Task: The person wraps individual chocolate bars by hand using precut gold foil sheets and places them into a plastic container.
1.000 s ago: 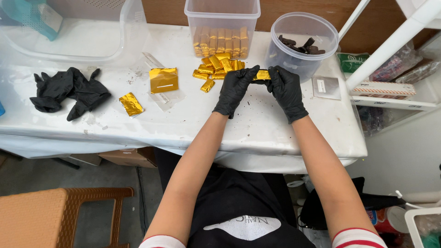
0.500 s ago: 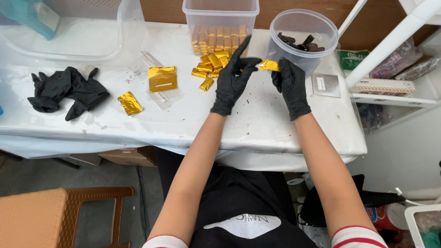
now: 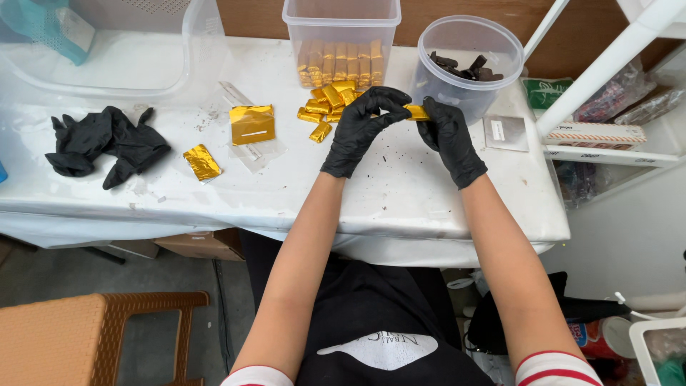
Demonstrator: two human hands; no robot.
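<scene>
Now I pinch the gold-wrapped piece (image 3: 416, 112) between both gloved hands, left hand (image 3: 363, 127) and right hand (image 3: 450, 137) gripping opposite ends.

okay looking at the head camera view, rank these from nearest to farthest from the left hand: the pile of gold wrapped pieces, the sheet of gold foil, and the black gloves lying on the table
From the left hand:
1. Pile of gold wrapped pieces, just beside it, toward the table's back.
2. Sheet of gold foil, further left.
3. Black gloves, far left of the table.
</scene>
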